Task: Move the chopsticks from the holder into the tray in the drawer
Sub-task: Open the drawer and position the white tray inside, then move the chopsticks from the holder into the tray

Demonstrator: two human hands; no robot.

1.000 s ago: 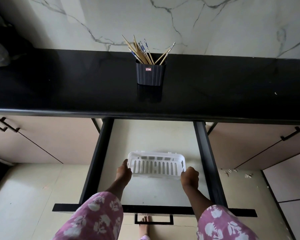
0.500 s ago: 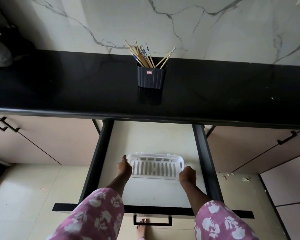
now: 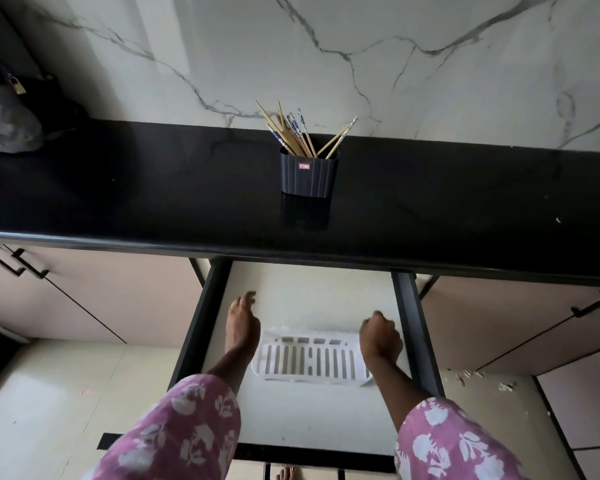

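Nearest me, the white slotted tray (image 3: 309,362) lies flat on the floor of the open drawer (image 3: 309,414), long side across me, with nothing in it. My left grip (image 3: 241,327) hovers at the tray's ten o'clock, fingers loose and slightly spread, pinching nothing and clear of the rim. My right grip (image 3: 380,341) hangs over the tray's three o'clock end, back of the hand up. Its fingers are curled under, with nothing in them that I can see. Neither touches the tray, so I judge the reach for the sticks comes next.

At twelve o'clock, up on the black table (image 3: 153,192), the dark holder (image 3: 308,174) stands upright near the marble wall. All the chopsticks (image 3: 293,133) are in it, most leaning toward eleven o'clock and a few toward one.

The holder looks light and tall, so I'd steady it with one grip. With the other I'd gather the sticks mid-length and lift straight up so the tips clear the rim. Then I'd lay them along the tray's length, not across it.
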